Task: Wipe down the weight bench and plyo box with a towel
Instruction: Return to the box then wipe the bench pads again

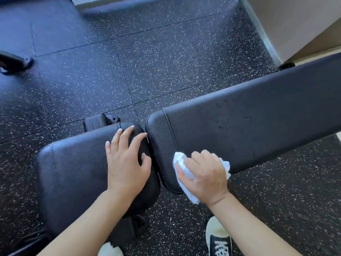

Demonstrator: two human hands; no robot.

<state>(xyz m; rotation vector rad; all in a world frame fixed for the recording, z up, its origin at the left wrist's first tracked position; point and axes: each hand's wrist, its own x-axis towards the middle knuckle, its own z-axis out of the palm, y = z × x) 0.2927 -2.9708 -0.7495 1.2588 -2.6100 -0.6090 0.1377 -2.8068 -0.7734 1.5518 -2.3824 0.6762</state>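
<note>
Towel clenched in right hand on bench; left hand rests flat, grip released

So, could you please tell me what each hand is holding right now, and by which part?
The right hand grips the bunched white towel around its middle, against the long back pad. The left hand holds nothing; it rests on the seat pad.

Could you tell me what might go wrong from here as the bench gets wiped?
1. The left hand rests flat on the seat pad with fingertips at the gap between the pads; they could get pinched if a pad shifts.
2. The right hand holds the towel bunched at the near end of the long pad, so the far end may get missed.
</note>
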